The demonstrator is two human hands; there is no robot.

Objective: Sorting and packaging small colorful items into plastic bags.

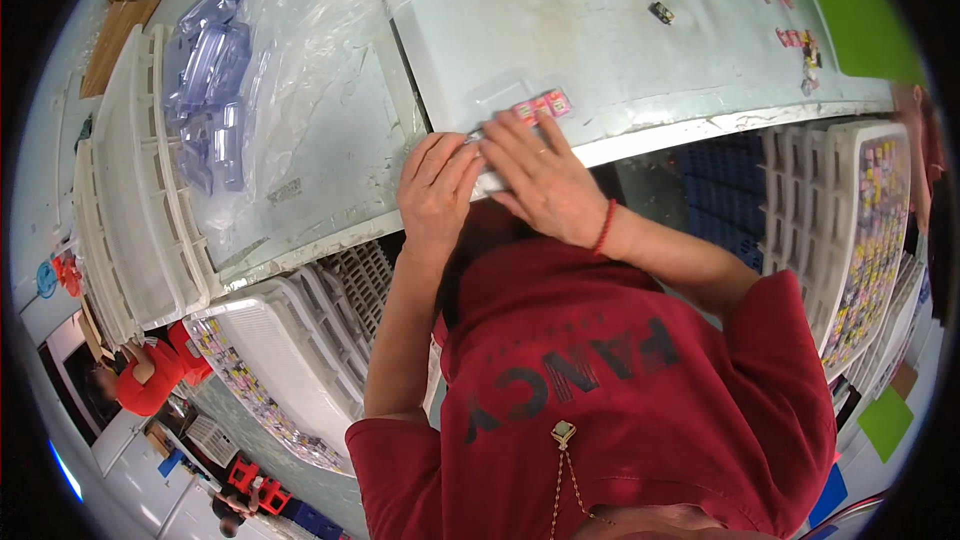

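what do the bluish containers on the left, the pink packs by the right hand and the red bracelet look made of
Containers: likely glossy plastic, see-through with bright highlights.
Packs: perhaps printed paper or film; patterned colour shows, finish too small to tell.
Bracelet: possibly beads or cord, fairly matte; its outline looks bumpy.

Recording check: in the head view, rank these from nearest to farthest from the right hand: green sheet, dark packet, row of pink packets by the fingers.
1. Row of pink packets: on the table, right at the fingers of the right hand.
2. Dark packet: farther across the table, up and to the right.
3. Green sheet: at the view's upper right.
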